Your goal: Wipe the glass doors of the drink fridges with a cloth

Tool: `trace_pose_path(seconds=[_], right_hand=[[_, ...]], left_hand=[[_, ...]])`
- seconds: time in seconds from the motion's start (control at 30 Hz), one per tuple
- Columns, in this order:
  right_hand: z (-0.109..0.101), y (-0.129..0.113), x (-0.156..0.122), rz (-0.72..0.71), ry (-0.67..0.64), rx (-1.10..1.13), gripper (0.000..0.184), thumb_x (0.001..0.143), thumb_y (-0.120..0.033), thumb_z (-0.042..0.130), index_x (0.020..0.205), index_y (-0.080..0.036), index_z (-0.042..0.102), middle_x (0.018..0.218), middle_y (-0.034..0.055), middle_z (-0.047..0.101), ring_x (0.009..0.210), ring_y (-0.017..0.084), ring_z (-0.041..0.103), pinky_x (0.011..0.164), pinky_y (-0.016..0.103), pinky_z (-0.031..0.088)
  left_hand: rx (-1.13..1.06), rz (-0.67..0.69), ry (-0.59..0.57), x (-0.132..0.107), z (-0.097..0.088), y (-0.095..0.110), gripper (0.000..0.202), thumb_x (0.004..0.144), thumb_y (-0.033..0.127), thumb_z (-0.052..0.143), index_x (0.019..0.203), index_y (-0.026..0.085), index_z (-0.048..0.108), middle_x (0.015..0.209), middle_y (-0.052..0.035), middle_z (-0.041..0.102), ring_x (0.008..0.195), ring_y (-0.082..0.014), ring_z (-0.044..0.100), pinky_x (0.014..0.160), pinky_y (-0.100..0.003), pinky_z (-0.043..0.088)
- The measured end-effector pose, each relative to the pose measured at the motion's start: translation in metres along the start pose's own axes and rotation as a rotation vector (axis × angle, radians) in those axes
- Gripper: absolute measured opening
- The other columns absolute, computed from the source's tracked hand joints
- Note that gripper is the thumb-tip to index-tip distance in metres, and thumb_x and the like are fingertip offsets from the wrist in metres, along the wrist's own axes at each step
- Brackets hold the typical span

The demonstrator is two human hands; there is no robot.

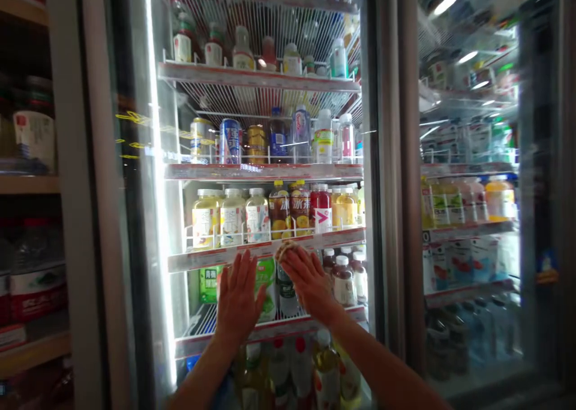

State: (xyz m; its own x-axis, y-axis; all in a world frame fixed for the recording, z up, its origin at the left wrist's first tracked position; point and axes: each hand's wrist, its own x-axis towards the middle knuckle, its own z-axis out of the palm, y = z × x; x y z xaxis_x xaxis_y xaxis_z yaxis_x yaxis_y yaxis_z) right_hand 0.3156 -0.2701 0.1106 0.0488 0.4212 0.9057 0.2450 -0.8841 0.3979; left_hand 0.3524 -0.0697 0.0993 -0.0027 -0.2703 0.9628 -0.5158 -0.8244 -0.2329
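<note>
The glass door point(135, 122) of a lit drinks fridge stands in front of me, with faint yellow reflections on its left part. My left hand point(240, 299) lies flat against the glass, fingers stretched upward, holding nothing. To its right, my right hand point(310, 281) presses a small, crumpled, brownish cloth point(287, 249) on the glass. The cloth shows above and left of the fingertips; the rest is hidden under the hand. Behind the hands are green packs point(267, 293) and a shelf edge point(211, 259) with price strips.
Bottles and cans fill several shelves behind the glass, among them brown bottles with yellow caps point(300, 209) and a blue can point(230, 141). A metal door frame point(396, 188) divides off a second fridge section on the right. Wooden shelves point(29, 185) with bottles stand at left.
</note>
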Motion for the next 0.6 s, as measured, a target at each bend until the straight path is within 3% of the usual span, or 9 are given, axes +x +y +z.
trace_pose_path(seconds=[0.07,0.13,0.2,0.27,0.37,0.43,0.5,0.6], right_hand=[[-0.004,0.018,0.001,0.115,0.066,-0.043,0.057,0.087,-0.008,0.037,0.142,-0.023,0.033,0.141,0.0067,0.046,0.141,0.02,0.023,0.113,0.044,0.023],[-0.007,0.037,0.008,0.322,0.2,-0.09,0.061,0.087,-0.008,0.034,0.146,-0.023,0.023,0.148,0.0099,0.036,0.141,0.023,0.022,0.111,0.05,0.025],[-0.005,0.042,0.017,0.454,0.286,-0.105,0.064,0.087,-0.009,0.032,0.147,-0.023,0.017,0.151,0.011,0.029,0.141,0.025,0.021,0.109,0.054,0.026],[0.0,0.027,0.021,0.409,0.24,-0.071,0.063,0.087,-0.009,0.033,0.147,-0.022,0.018,0.15,0.0102,0.032,0.142,0.025,0.021,0.11,0.052,0.026],[0.007,-0.005,0.016,0.091,0.079,0.002,0.058,0.087,-0.01,0.038,0.143,-0.023,0.03,0.142,0.006,0.045,0.141,0.019,0.022,0.113,0.043,0.025],[0.006,-0.009,0.01,-0.03,0.021,0.007,0.055,0.086,-0.009,0.04,0.139,-0.024,0.039,0.138,0.0036,0.051,0.141,0.017,0.024,0.114,0.04,0.024],[0.0,0.008,0.008,0.048,0.039,-0.03,0.055,0.086,-0.008,0.039,0.139,-0.024,0.038,0.14,0.0048,0.049,0.14,0.018,0.024,0.114,0.042,0.024],[-0.008,0.046,0.015,0.331,0.22,-0.114,0.06,0.087,-0.009,0.035,0.145,-0.023,0.025,0.148,0.0097,0.035,0.14,0.023,0.024,0.111,0.051,0.027]], left_hand=[[0.016,0.024,-0.007,-0.001,-0.002,-0.002,0.067,0.087,0.026,0.047,0.146,0.016,0.017,0.148,-0.0128,0.029,0.141,-0.0218,0.016,0.116,-0.042,0.011],[0.024,0.044,-0.012,-0.001,-0.003,-0.004,0.067,0.087,0.025,0.047,0.146,0.015,0.018,0.148,-0.0131,0.031,0.141,-0.0217,0.016,0.116,-0.041,0.012],[0.017,0.033,-0.017,-0.001,-0.003,-0.003,0.067,0.086,0.025,0.047,0.146,0.015,0.018,0.148,-0.013,0.031,0.141,-0.022,0.016,0.116,-0.041,0.012],[0.004,0.019,-0.011,-0.001,-0.002,-0.002,0.067,0.086,0.024,0.046,0.146,0.015,0.018,0.148,-0.013,0.031,0.141,-0.0224,0.016,0.116,-0.042,0.012],[0.008,0.022,-0.008,-0.002,-0.002,-0.002,0.067,0.086,0.023,0.046,0.146,0.015,0.017,0.147,-0.0133,0.031,0.141,-0.0224,0.016,0.115,-0.043,0.013],[0.014,0.036,-0.011,-0.003,-0.002,-0.004,0.067,0.086,0.024,0.046,0.146,0.015,0.018,0.147,-0.0135,0.031,0.141,-0.0223,0.017,0.115,-0.042,0.014],[0.007,0.051,-0.023,-0.004,-0.003,-0.006,0.066,0.086,0.024,0.046,0.146,0.015,0.019,0.147,-0.013,0.032,0.14,-0.022,0.018,0.115,-0.041,0.014],[0.001,0.062,-0.03,-0.005,-0.004,-0.008,0.066,0.086,0.024,0.046,0.145,0.016,0.02,0.146,-0.0123,0.033,0.14,-0.0218,0.018,0.116,-0.04,0.014]])
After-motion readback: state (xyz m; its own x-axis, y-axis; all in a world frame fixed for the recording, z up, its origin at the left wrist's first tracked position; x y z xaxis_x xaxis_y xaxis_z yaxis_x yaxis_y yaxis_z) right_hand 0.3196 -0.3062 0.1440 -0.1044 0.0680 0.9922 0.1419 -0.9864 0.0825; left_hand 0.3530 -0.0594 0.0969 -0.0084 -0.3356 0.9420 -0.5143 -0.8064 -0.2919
